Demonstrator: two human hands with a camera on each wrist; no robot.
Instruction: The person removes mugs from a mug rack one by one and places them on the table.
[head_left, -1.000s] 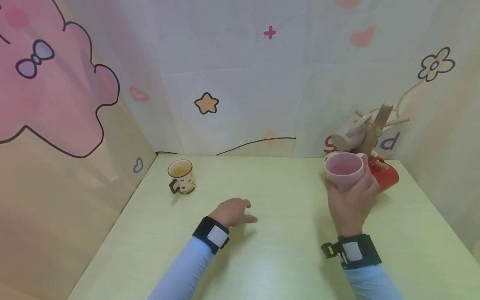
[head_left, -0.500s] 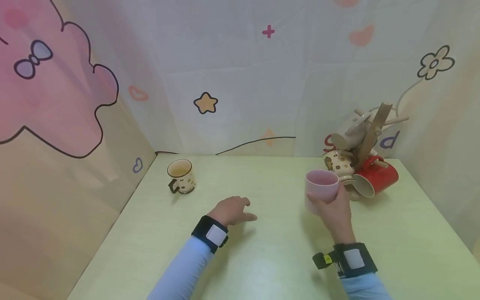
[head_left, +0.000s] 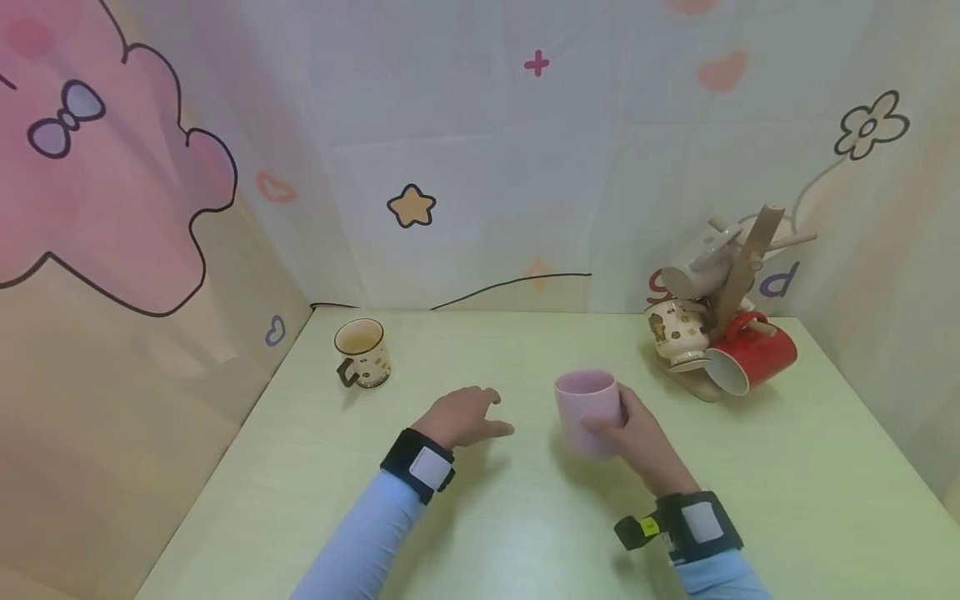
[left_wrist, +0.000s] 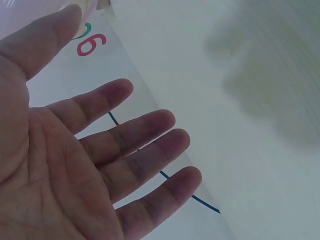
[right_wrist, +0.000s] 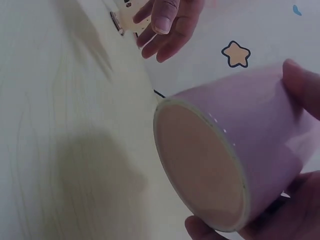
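Observation:
A pink mug (head_left: 581, 408) is held upright by my right hand (head_left: 645, 442), thumb on the near side and fingers round the right. In the right wrist view the mug's unglazed base (right_wrist: 200, 165) faces the camera, lifted over its shadow on the table. My left hand (head_left: 461, 417) hovers left of the mug with its fingers spread, holding nothing. The left wrist view shows its palm (left_wrist: 55, 175) and relaxed fingers, with a bit of the pink mug (left_wrist: 30, 12) behind the thumb. A cream patterned mug (head_left: 367, 358) with a dark handle stands upright at the back left.
At the back right a wooden mug tree (head_left: 750, 258) leans, bearing a white mug (head_left: 701, 267), a cream patterned mug (head_left: 675, 329) and a red mug (head_left: 761, 358). The pale table (head_left: 510, 517) meets a printed curtain (head_left: 480, 167) at the back.
My right hand has carried the pink mug from in front of the mug tree leftward and nearer, toward the left hand. The left hand has hardly moved.

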